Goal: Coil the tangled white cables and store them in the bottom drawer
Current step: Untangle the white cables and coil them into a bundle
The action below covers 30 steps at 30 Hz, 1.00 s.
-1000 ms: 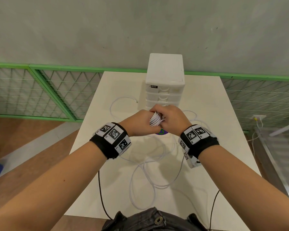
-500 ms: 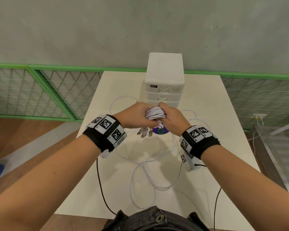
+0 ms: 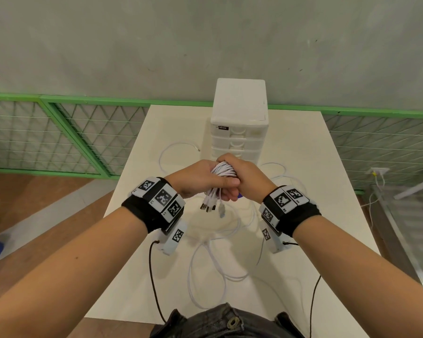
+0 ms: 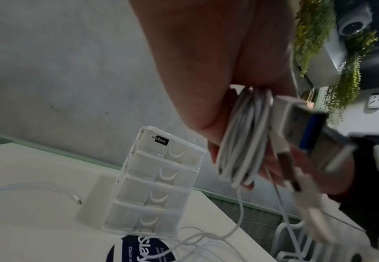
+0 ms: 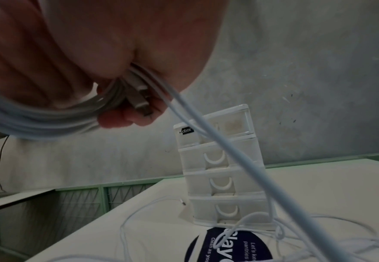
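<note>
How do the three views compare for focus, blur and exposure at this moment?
Head view: evenly lit and sharp, though wide-angle bending curves the green railing. Left wrist view: the USB plug nearest the lens is soft, the drawer unit clearer. Right wrist view: dim, the cable coil smeared, the right hand dark.

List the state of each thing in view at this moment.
Cable bundle: coiled, plugs dangling.
Loose cables: uncoiled on the table.
Drawer unit: upright, all drawers closed.
Left hand: grips the bundle.
Right hand: grips the bundle.
</note>
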{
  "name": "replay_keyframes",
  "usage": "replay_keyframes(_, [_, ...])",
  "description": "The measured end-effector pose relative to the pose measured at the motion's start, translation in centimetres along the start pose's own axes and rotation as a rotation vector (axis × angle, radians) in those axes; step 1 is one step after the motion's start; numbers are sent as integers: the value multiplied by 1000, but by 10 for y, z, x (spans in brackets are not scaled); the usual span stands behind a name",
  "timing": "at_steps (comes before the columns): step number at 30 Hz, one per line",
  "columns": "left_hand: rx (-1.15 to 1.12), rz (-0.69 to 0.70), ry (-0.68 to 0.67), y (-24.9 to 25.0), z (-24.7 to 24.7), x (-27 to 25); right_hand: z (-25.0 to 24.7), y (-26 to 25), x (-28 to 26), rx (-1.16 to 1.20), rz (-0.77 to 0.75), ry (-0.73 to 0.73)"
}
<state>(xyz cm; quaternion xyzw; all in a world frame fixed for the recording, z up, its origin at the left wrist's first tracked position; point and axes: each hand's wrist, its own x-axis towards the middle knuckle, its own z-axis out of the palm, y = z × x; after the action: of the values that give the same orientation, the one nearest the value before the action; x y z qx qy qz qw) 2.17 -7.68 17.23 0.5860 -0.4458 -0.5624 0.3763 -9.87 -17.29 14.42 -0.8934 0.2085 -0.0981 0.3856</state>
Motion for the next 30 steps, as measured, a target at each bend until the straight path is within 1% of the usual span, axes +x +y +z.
replay_keyframes(4, [-84,29,78,-5,5,0,-4,3,1,-40,-60,44])
replay_keyframes(7, [-182,-12,118,-1,10,-1,-7,4,4,-22,-65,60])
replay_keyframes(10, [-131,-55,212,3,14,-1,-6,5,4,22,-33,64])
replay_keyframes(13, [-116,-26,250,5,13,-2,-2,8,1,123,-23,100])
replay_keyframes(17, [-172,8,314,9,2,-6,-1,19,-9,62,-91,214])
replay_keyframes(20, [-156,-19,284,10,-5,-8,2,25,-10,-4,-182,290])
replay_keyframes(23, [-106,-63,187,10,-4,-11,3,29,-7,-63,-174,281])
replay_keyframes(25, [-68,-78,148,9,0,-13,3,29,-7,-74,-179,270])
replay_keyframes(27, [-68,-72,146,8,3,-13,4,29,-8,-63,-187,262])
replay_keyframes(30, [-87,-55,168,7,5,-11,6,29,-9,-42,-162,243])
